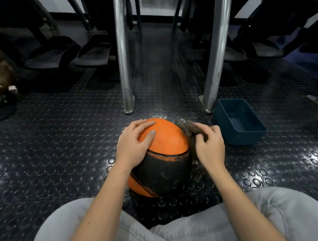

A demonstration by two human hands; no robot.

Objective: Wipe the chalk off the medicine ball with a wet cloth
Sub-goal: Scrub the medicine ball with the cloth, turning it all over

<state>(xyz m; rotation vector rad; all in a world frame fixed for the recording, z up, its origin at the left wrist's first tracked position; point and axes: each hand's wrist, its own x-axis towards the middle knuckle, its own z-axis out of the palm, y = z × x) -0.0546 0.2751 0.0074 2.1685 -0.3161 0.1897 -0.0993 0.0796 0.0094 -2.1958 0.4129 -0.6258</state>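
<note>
medicine ball (164, 138) sits on the studded rubber floor (65, 141), right btwn the person's knees (71, 222), orange panel up top, black panel facing the camera. left hand (133, 144) lies flat on the upper left of the ball w/ fingers spread and fairly straight, steadying it, not gripping. right hand (209, 145) has its fingers curled round a grey-brown cloth (187, 126), bunched and pressed to the ball's upper right side. blue tub (241, 138) stands just beside on the right; can't tell if there's water in it. two metal legs (124, 67) stand beyond the ball.

handling, my read: ball is prob heavy and dense, so it stays put, but it's round so it'll roll under a hard sideways wipe. surface looks grippy and pebbled, so chalk likely sits in the texture and needs firm rubs. best hold = flat palm on the side opposite the cloth, as the left is now; turn it by rolling, not lifting. cloth is soft and limp, so keep it wadded. faint pale scuffs on the black panel, maybe chalk, so prob more to do.
</note>
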